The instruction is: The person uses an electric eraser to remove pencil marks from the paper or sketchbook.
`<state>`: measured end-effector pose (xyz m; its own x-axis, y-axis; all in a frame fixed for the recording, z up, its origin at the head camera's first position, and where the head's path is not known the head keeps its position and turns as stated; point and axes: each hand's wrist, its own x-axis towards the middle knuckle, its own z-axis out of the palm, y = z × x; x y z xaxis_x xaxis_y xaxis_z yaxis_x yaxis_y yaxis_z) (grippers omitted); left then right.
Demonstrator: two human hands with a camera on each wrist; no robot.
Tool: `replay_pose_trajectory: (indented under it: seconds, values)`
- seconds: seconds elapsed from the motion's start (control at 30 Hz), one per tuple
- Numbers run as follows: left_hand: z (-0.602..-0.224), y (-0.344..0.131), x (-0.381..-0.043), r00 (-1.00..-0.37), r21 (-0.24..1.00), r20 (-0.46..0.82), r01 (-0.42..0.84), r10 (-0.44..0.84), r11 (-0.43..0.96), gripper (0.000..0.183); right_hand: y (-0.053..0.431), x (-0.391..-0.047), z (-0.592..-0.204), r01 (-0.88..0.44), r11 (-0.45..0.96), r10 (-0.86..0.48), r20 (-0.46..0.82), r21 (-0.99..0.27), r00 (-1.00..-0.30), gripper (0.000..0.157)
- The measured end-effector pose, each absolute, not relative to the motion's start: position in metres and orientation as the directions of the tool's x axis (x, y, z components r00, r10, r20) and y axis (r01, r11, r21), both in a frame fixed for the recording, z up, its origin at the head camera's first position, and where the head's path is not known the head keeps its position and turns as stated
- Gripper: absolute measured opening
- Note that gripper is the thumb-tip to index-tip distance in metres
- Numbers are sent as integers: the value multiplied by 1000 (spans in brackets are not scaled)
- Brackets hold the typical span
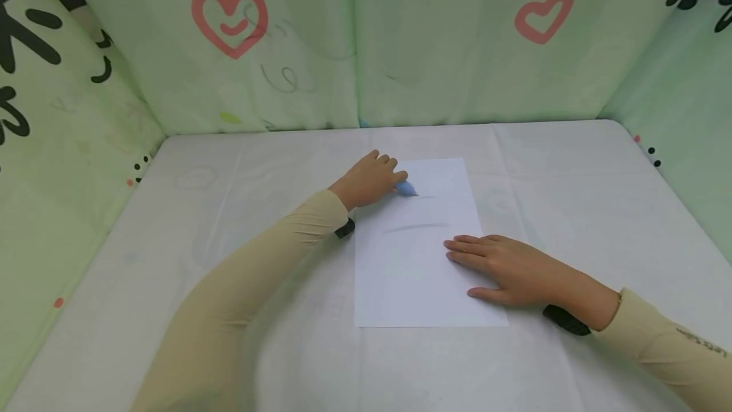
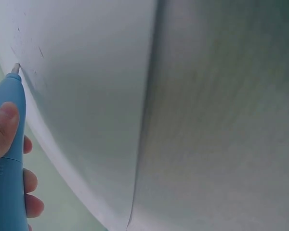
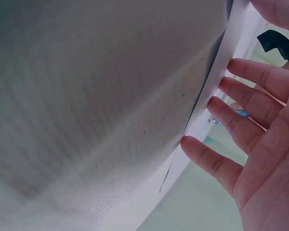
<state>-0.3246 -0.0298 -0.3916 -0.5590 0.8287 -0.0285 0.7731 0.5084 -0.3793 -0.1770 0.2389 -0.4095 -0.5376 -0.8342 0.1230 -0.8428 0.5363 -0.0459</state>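
In the head view, my left hand [image 1: 370, 180] grips a thick blue pen-shaped tool that looks like an electric eraser [image 1: 406, 189]. Its narrow pale tip is at the upper part of a white sheet of paper [image 1: 423, 272], beside a faint short grey line [image 1: 426, 197]. Lower on the sheet runs a longer grey line [image 1: 416, 227]. The left wrist view shows the thumb [image 2: 5, 125] pressed along the blue body and small dark marks or bits near the tip. My right hand [image 1: 509, 269] lies flat with spread fingers [image 3: 212, 161] across the sheet's right edge.
A white cloth [image 1: 274, 361] with creases covers the table under the sheet. Green printed curtains [image 1: 400, 68] with hearts and black shapes stand along the back and both sides. Dark wrist devices [image 1: 566, 320] sit under both wrists.
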Motion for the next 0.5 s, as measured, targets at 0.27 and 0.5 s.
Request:
replay_pose_trajectory:
  seconds: [0.27,0.5]
  values:
    - [-386,-35,-322,-556,-391,-35,772,830,501,24,239,-177,-409,-844,534,-836,119,-50,-536,53]
    - [-387,-36,-321,-541,-375,-30,785,840,493,23,239,-177,-410,-841,538,-833,117,-55,-541,53]
